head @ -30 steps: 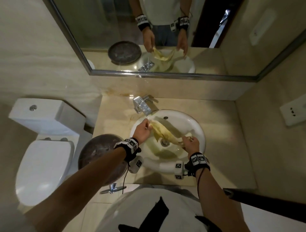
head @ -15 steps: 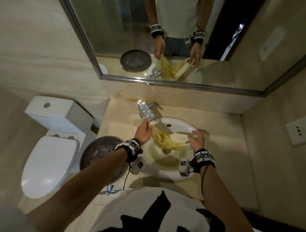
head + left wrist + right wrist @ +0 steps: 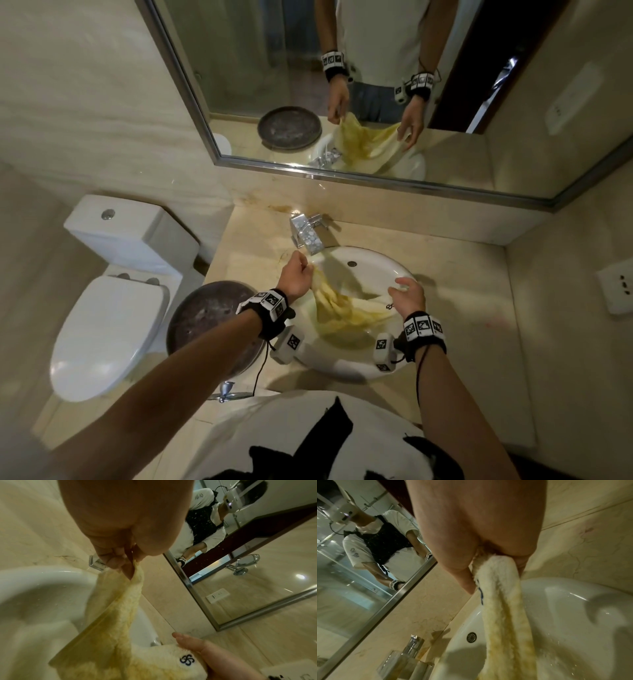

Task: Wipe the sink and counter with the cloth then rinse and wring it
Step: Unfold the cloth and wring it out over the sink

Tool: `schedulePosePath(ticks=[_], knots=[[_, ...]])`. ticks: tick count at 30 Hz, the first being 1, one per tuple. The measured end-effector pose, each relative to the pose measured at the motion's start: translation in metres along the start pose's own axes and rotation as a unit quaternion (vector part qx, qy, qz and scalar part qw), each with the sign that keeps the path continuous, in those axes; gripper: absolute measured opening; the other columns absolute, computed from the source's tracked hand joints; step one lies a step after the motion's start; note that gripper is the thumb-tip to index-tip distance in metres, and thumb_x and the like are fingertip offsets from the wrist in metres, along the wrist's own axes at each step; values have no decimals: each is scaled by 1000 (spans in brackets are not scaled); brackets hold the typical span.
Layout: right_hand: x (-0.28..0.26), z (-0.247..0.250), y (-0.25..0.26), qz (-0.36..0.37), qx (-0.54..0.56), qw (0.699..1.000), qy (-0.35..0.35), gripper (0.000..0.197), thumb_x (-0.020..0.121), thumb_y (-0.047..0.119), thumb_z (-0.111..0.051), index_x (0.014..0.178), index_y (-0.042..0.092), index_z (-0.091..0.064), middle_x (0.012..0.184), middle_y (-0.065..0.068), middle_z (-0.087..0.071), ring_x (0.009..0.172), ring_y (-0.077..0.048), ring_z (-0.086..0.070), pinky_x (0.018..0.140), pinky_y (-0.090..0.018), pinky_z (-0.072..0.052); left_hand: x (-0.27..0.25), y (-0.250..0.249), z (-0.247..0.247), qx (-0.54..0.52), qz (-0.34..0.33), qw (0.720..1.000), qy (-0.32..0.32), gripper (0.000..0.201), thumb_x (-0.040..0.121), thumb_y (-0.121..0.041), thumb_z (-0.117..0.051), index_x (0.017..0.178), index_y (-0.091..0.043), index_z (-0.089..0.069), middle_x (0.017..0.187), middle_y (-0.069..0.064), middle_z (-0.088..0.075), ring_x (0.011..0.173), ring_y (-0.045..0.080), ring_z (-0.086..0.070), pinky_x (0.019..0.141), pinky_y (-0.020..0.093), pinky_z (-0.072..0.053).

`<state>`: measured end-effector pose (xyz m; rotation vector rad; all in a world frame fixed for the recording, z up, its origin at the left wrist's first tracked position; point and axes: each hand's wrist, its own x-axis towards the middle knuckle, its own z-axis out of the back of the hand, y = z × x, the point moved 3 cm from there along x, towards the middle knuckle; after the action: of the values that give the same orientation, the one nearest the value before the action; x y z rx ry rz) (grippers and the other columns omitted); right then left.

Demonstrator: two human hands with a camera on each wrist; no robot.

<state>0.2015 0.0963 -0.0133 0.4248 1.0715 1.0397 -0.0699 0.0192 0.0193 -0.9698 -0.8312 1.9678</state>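
A yellow-stained white cloth (image 3: pixel 337 308) hangs stretched between my two hands over the white sink (image 3: pixel 373 270). My left hand (image 3: pixel 296 270) pinches one corner near the chrome tap (image 3: pixel 306 233). My right hand (image 3: pixel 407 294) grips the other end above the sink's right rim. In the left wrist view the cloth (image 3: pixel 111 622) runs from my left hand (image 3: pixel 126 568) down to the right hand (image 3: pixel 197 646), with a dark embroidered logo beside it. The right wrist view shows the cloth (image 3: pixel 503 601) bunched in my right hand (image 3: pixel 494 559) and drooping into the sink (image 3: pixel 573 615).
A dark round dish (image 3: pixel 212 318) sits on the beige counter (image 3: pixel 472 308) left of the sink. A white toilet (image 3: pixel 106 315) stands further left. The mirror (image 3: pixel 342 85) lines the back wall, and a wall socket (image 3: pixel 616 291) is at the right.
Both hands lifted and spread apart, the right one moving to the sink's right rim, so the twisted cloth opened out and now hangs higher over the basin. The head view shifted closer.
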Motion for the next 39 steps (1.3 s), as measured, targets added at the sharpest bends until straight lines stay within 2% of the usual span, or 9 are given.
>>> schedulePosePath(ticks=[5,10,15,21,25,28,32,35,39], knots=[[-7,1,22,26,23,997,72,39,90,6,-72,128,9,-64,121,-5,-53,100,-19,-54,89,-28,-42,-4,-16,-4,-29,-22,999,17,12,98,-14,-53,96,-19,-43,80,8,-64,68,25,-61,65,41,-53],[-20,0,49,64,101,984,133,43,85,5,-77,124,18,-67,103,2,-58,95,-4,-58,85,-27,-45,-6,-35,-8,-13,-87,995,55,28,95,-8,-57,121,-16,-49,115,8,-65,101,19,-64,71,23,-52],[-23,1,65,63,142,981,117,44,84,-1,-74,123,19,-68,116,-11,-64,97,-22,-68,78,-34,-57,-11,-52,-8,14,-134,990,39,31,94,-6,-59,123,-16,-56,123,-1,-63,110,13,-61,89,27,-50],[-30,3,90,96,175,970,141,44,86,-6,-71,124,12,-66,108,-15,-75,96,-26,-73,68,-31,-59,-11,-63,-6,-26,-107,993,28,34,88,-2,-59,119,-16,-60,118,-3,-64,111,11,-60,85,32,-54],[-38,-1,104,105,175,966,157,43,86,-5,-73,124,12,-67,103,-9,-74,85,-15,-73,64,-23,-57,-13,-69,-7,-141,-36,988,49,40,87,1,-59,123,-16,-57,116,5,-59,73,8,-64,50,23,-48],[-40,-6,108,103,166,967,162,42,86,-2,-75,124,14,-68,108,-7,-69,92,-17,-71,75,-28,-59,-14,-74,-12,-197,-13,978,72,43,88,5,-58,127,-13,-52,115,8,-59,45,8,-56,40,22,-41],[-41,-9,112,105,162,969,153,40,84,1,-76,121,15,-70,116,-13,-71,105,-24,-70,87,-37,-58,-16,-76,-15,-260,23,960,104,43,90,2,-61,131,-9,-51,124,15,-56,46,18,-61,43,26,-47],[-45,-7,114,112,169,967,152,36,86,-1,-74,120,13,-71,117,-13,-71,103,-23,-71,82,-30,-59,-19,-77,-13,-317,72,938,125,33,96,-18,-62,127,-9,-54,110,13,-65,52,23,-62,44,25,-47],[-48,-4,116,115,162,966,168,31,86,1,-74,113,16,-74,120,-15,-70,111,-28,-69,98,-43,-56,-15,-69,-10,-264,104,948,141,38,93,-26,-69,125,-12,-55,94,8,-68,51,16,-59,43,23,-37]])
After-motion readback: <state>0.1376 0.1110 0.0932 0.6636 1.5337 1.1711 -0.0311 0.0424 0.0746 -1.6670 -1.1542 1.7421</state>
